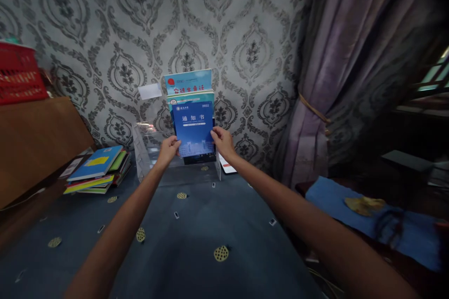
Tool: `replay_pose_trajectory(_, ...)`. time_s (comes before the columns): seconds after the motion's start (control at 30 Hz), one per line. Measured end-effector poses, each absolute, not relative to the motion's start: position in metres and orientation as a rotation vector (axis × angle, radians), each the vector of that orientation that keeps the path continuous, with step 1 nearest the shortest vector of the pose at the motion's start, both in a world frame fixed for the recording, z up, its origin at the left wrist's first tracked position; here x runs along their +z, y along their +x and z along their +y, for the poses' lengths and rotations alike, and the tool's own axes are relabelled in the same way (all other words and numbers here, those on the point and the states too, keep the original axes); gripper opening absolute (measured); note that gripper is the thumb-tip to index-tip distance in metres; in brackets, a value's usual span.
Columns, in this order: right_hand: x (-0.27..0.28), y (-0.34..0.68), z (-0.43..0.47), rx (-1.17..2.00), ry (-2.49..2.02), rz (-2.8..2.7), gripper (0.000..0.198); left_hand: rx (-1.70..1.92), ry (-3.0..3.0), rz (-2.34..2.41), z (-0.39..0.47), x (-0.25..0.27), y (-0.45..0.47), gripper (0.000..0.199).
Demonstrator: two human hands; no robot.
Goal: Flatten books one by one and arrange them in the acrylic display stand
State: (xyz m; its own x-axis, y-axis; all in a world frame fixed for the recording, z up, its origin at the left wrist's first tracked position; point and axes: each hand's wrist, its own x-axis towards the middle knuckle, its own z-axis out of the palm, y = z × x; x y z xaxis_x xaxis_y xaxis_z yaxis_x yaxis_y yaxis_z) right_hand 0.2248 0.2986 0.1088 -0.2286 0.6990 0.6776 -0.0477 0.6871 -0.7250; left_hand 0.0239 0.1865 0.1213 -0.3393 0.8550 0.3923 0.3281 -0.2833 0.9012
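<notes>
A dark blue booklet [194,131] with white Chinese print and "2022" on its cover stands upright between my hands. My left hand [170,149] pinches its left edge, and my right hand [222,141] pinches its right edge. Behind it rise a light teal book [191,98] and a taller blue book [188,80] with red characters. These stand at a clear plastic book stand [168,174] against the wall. Whether the booklet rests on the stand or is held just in front of it, I cannot tell.
On the left lies a stack of books [96,168] beside a brown wooden box [42,135] topped by a red basket [21,74]. A dark blue patterned tablecloth [196,261] covers the table. At the right are a tied curtain [312,117] and a blue cloth [333,191].
</notes>
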Motion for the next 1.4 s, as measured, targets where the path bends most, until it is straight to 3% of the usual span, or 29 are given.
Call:
replay_pose_trajectory(0.47, 0.098, 0.23, 0.297, 0.741, -0.475, -1.646, 0.03, 1.604, 1.76, 1.792, 0.181, 0.122, 0.028, 0.014)
replay_pose_trajectory(0.83, 0.084, 0.24, 0.296, 0.703, -0.48, -1.66, 0.027, 1.396, 2.051, 2.149, 0.177, 0.12, 0.033, 0.022)
replay_pose_trajectory(1.2, 0.073, 0.247, 0.303, 0.494, -0.554, -1.748, 0.02, 0.655, 2.053, 2.672, 0.167, 0.125, 0.046, 0.029)
replay_pose_trajectory(1.4, 0.067, 0.248, 0.304, 0.422, -0.593, -1.817, 0.02, 0.458, 2.086, 2.795, 0.163, 0.121, 0.051, 0.033)
